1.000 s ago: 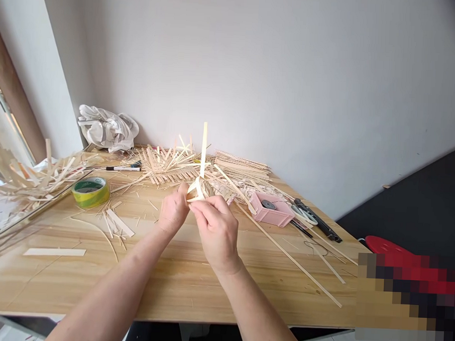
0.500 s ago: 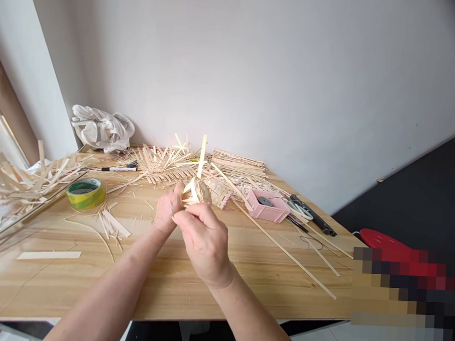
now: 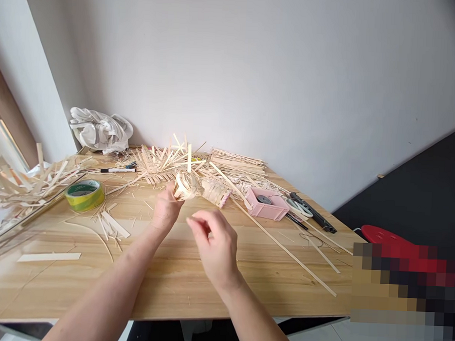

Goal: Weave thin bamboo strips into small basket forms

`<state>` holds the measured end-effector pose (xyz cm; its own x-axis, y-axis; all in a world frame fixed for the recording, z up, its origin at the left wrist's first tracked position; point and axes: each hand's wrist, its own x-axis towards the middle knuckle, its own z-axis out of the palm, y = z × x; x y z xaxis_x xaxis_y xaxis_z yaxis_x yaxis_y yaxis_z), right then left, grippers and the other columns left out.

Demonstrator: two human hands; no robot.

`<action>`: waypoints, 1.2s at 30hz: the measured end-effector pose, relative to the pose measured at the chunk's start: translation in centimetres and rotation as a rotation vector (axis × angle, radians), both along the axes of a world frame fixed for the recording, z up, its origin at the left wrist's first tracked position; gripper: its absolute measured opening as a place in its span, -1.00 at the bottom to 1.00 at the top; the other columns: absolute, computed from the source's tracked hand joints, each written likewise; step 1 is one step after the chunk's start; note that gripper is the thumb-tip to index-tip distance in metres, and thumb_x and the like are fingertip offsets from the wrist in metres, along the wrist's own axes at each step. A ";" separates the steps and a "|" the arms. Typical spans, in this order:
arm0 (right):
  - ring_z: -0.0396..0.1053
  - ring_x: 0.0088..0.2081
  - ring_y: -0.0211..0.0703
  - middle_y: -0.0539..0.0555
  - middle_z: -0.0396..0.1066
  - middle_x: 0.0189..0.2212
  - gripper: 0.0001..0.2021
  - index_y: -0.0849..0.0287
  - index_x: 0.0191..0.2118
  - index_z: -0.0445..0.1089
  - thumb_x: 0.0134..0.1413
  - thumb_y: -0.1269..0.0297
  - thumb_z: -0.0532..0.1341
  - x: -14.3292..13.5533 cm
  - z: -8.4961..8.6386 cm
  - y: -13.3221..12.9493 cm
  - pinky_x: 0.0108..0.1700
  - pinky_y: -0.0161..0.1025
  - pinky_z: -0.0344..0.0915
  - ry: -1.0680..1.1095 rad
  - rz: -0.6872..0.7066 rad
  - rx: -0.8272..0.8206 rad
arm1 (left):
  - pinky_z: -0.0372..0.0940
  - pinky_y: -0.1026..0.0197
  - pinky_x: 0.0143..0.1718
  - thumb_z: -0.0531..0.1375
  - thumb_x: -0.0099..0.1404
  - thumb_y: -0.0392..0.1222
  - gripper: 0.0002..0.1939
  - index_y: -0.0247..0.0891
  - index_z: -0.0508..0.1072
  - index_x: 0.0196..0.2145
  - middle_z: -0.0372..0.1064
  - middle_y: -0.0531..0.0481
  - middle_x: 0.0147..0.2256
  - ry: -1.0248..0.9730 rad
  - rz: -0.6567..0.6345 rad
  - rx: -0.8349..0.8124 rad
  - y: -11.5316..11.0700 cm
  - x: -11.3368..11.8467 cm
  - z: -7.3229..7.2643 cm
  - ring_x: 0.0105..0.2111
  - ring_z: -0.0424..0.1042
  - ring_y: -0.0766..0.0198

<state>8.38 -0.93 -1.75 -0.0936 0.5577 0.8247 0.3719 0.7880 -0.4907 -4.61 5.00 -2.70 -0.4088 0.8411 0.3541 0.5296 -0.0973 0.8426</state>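
Head view: work item, and where?

– Small rounded piece (image 3: 188, 185) woven from pale wood strips, up over the middle of the table, gripped at near left side by the left hand (image 3: 167, 208). Single flat pale strip (image 3: 189, 158) standing upright above it.

– Right hand (image 3: 217, 245)?

– Clear of the piece, nearer and to the right. Thumb and index finger pinched together, other fingers curled. Cannot tell about anything thin between the tips.

– Alongside the piece?

– Pale woven cylinder (image 3: 216, 192) with pinkish near rim, lying on its side just to the right. Overlapping in view; cannot tell whether touching.

– Farther back?

– Spiky jumble of pale wood strips (image 3: 156, 165), then neat stack of long flat strips (image 3: 237, 162) to its right. Crumpled white bundle (image 3: 101, 130) at far left, by the wall.

– Right side?

– Pink rectangular plastic box (image 3: 267, 206), dark round disc (image 3: 264, 199) inside. Long black tool (image 3: 316, 214) beyond, type unclear.

– Left side?

– Yellow-green tape roll (image 3: 85, 197), lying flat on the light-brown wooden tabletop (image 3: 169, 293).
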 end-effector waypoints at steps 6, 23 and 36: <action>0.33 -0.51 -0.29 0.08 0.43 -0.36 -0.73 0.22 -0.31 0.40 -0.16 0.18 0.27 -1.7 -3.2 4.6 -0.48 -0.34 0.32 0.272 0.157 -0.511 | 0.06 0.26 -0.47 0.11 0.12 -0.12 -0.83 -0.21 0.30 -0.32 0.36 -0.04 -0.48 0.345 0.020 -0.046 -0.1 -0.3 -0.1 -0.48 0.35 0.18; 0.40 -0.23 -0.06 0.03 0.49 -0.42 -0.75 0.20 -0.42 0.45 -0.35 0.23 0.36 -2.6 -0.8 5.7 -0.06 -0.14 0.23 0.651 0.549 -0.809 | 0.22 0.17 -0.38 0.05 0.12 -0.26 -0.80 -0.22 0.16 -0.25 0.32 -0.04 -0.35 0.193 -0.139 0.323 0.1 1.6 -1.9 -0.38 0.33 0.19; 0.34 -0.06 0.01 0.04 0.50 -0.27 -0.66 0.14 -0.33 0.48 -0.42 0.25 0.37 -0.3 -0.9 8.0 -0.03 -0.08 0.23 0.561 0.549 -0.872 | 0.25 0.19 -0.44 0.09 0.17 -0.18 -0.73 -0.24 0.24 -0.15 0.39 -0.03 -0.42 0.231 -0.165 0.146 0.1 1.9 -2.0 -0.44 0.41 0.18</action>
<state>8.10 7.09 -2.66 -0.2423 0.9523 0.1855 -0.3530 0.0916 -0.9311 -2.75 5.10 -4.73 -0.1657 0.8231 0.5431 0.6722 -0.3088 0.6729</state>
